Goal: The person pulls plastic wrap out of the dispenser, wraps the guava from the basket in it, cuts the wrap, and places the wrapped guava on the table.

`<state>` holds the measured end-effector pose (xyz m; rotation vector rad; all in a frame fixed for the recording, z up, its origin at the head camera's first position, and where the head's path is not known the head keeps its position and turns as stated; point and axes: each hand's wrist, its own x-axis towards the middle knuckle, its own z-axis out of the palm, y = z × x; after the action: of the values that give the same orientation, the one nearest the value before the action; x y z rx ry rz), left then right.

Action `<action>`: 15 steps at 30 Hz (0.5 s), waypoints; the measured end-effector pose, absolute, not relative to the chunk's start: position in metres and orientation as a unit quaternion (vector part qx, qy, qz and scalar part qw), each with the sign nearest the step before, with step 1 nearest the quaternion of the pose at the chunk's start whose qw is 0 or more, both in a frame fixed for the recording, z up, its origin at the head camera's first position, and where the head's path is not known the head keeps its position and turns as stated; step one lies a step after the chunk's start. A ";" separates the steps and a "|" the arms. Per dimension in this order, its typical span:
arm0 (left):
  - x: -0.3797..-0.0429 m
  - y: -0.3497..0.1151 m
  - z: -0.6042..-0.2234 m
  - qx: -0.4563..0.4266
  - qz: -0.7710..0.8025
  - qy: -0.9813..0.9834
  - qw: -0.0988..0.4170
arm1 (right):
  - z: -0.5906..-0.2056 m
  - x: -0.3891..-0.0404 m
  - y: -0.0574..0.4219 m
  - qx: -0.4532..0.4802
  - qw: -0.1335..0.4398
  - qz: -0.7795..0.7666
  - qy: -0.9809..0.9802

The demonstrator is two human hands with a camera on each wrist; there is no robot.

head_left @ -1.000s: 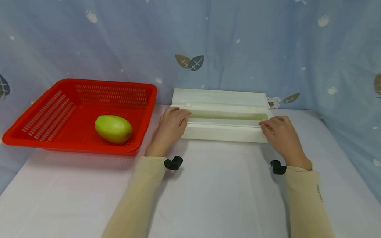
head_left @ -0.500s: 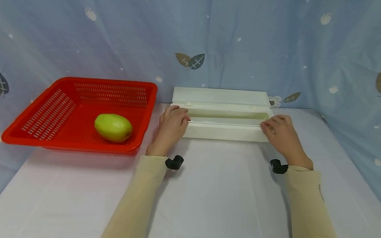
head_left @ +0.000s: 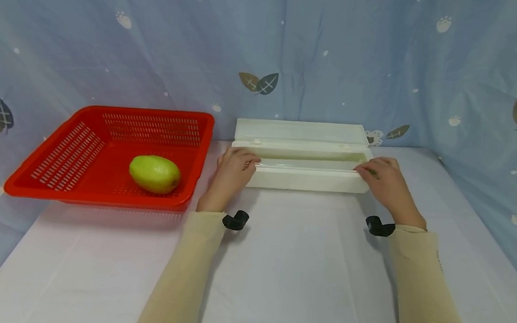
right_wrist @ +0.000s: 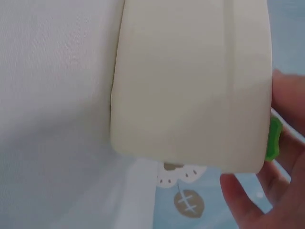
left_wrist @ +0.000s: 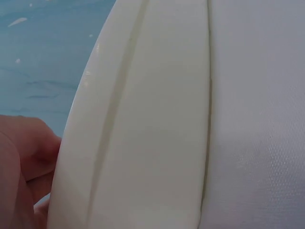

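A long white box (head_left: 306, 180), looking like a cling film dispenser, stands at the back middle with its hinged lid (head_left: 301, 131) raised. Along its near rim runs a narrow glossy slide cutter strip (head_left: 307, 168). A green slider (right_wrist: 273, 138) shows at the right end, partly behind fingers. My left hand (head_left: 234, 170) has thumb and fingers bent at the strip's left end. At the other end, my right hand (head_left: 384, 183) pinches by the green slider. Fingertips partly hide both ends, so how firmly the strip sits on the rim is unclear.
To the left, a red plastic basket (head_left: 103, 198) with slotted walls holds one yellow-green oval fruit (head_left: 155, 174). White cloth (head_left: 296, 264) covers the table. A patterned blue curtain (head_left: 338, 52) hangs directly behind the box.
The hands stay at the two ends of the box, with small finger shifts. My right hand has edged slightly right. Lid, basket and fruit have not moved.
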<state>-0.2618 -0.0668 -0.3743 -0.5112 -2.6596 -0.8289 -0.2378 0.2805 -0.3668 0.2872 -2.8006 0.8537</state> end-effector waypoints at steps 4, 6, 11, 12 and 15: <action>-0.261 -0.069 -0.373 -0.185 -0.302 -0.920 0.166 | -0.369 -0.238 0.278 0.094 0.135 0.287 -0.944; -0.261 -0.070 -0.371 -0.185 -0.305 -0.919 0.167 | -0.370 -0.239 0.276 0.094 0.155 0.282 -0.942; -0.261 -0.070 -0.370 -0.174 -0.320 -0.915 0.173 | -0.373 -0.239 0.273 0.083 0.186 0.265 -0.942; -0.261 -0.070 -0.371 -0.170 -0.325 -0.913 0.177 | -0.374 -0.240 0.272 0.083 0.193 0.262 -0.942; -0.263 -0.070 -0.372 -0.155 -0.346 -0.904 0.198 | -0.376 -0.241 0.271 0.075 0.205 0.251 -0.943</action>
<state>-0.2627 -0.0702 -0.3717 -0.4339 -2.5295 -0.9695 -0.2410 0.2706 -0.3758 0.2097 -2.6281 0.7010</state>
